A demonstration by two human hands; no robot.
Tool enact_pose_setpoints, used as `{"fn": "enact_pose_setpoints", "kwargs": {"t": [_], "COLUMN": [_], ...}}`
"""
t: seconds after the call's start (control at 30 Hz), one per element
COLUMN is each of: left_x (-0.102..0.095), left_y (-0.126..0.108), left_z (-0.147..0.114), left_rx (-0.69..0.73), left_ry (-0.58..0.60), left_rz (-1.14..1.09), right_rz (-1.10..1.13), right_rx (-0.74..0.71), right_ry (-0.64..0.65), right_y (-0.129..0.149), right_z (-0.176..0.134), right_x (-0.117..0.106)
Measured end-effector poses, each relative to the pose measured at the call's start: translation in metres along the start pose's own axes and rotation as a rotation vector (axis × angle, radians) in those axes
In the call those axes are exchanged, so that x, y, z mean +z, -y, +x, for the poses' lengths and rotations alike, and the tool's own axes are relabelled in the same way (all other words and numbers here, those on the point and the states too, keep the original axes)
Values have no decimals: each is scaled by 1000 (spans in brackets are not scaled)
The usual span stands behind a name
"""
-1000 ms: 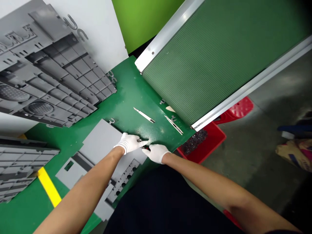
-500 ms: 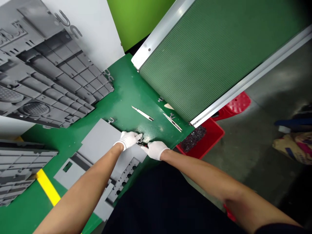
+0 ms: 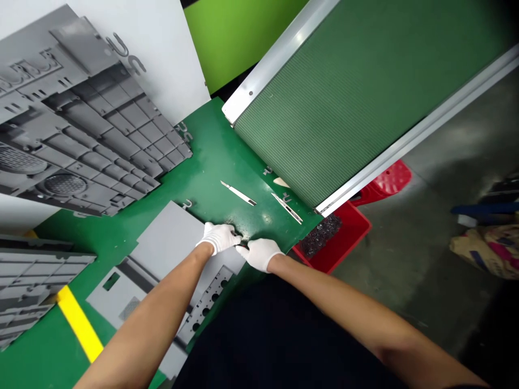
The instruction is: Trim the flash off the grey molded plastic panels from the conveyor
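A large grey plastic panel point(image 3: 172, 235) with cutouts and a row of round holes lies on the green worktable point(image 3: 203, 178). Over its far right corner, my left hand point(image 3: 220, 237), in a white glove, is closed with its fingertips together at the edge. Close beside it, my right hand point(image 3: 261, 253), also gloved, is closed around a small dark item mostly hidden by the fingers. What either hand grips is too small and covered to name. Beyond them lie a white-handled craft knife point(image 3: 239, 193) and metal tweezers point(image 3: 287, 208).
A green conveyor belt point(image 3: 324, 108) with metal rails rises at right. Below its end sits a red bin point(image 3: 344, 237) of small dark pieces. More grey panels point(image 3: 101, 124) stand at left. Grey hook-shaped scraps point(image 3: 187, 204) lie about. Yellow tape point(image 3: 79, 321) marks the table.
My left hand has moved slightly right, closer to my right hand, and its fingertips now meet near the right fingers. The small grey hook seen by the left fingers is now hidden.
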State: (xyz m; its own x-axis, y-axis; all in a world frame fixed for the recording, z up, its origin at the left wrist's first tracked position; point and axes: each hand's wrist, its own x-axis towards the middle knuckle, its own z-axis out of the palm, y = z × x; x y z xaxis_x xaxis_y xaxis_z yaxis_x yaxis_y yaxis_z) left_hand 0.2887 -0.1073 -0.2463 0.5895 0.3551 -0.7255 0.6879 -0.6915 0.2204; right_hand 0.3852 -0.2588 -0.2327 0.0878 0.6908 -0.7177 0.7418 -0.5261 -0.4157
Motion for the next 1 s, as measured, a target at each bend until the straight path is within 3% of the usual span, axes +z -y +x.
{"fn": "enact_pose_setpoints", "kwargs": {"t": [0.1,0.2,0.37,0.53,0.8,1.0], "left_x": [6,5,-5,-15,-37,-39], "left_y": [1,6,10,12,36,27], "left_z": [-3,-5,0,5,-2,-4], "left_rx": [50,82,59,20,152,281], "left_ry": [-106,-123,-26,42,195,230], "left_rz": [25,29,-38,-121,-280,-324], "right_rz": [27,55,127,205,283,289], "right_rx": [42,94,107,106,96,84], "right_ry": [-40,-15,-7,-17,35,23], "right_y": [-1,-10,-29,-27,-21,-21], "right_z": [-4,-6,-8,-10,-17,-17], "right_x": [8,11,7,13,26,32]}}
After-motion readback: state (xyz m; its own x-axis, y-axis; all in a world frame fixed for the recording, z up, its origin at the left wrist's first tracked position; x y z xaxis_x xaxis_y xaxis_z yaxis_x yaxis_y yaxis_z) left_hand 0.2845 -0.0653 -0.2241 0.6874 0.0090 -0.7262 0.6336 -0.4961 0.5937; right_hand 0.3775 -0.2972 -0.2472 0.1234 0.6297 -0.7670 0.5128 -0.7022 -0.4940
